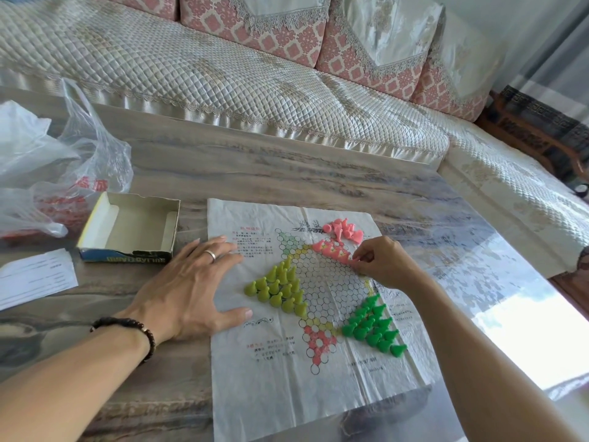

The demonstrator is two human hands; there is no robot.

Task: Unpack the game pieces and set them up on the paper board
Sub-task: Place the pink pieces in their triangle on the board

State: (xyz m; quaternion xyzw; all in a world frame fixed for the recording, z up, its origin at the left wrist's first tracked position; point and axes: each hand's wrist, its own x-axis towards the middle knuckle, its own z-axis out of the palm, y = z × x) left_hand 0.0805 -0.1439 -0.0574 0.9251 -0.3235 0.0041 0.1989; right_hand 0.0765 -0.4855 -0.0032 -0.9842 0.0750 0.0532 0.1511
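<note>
**Three colours of pawns on the star board**

Three groups of pieces stood on the paper board (287, 393) at centre frame: olive pawns (279, 290) left, green pawns (374, 327) lower right, pink pawns (338, 240) at top. The left hand (191, 288) lay flat and spread on the board's edge, holding nothing. The right hand (382, 263) pinched a pink pawn at its fingertips. The box (127, 228) sat empty at left.

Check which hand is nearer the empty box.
Left. The left hand lies flat just right of the empty box; the right hand is farther right, at the pink pieces.
</note>
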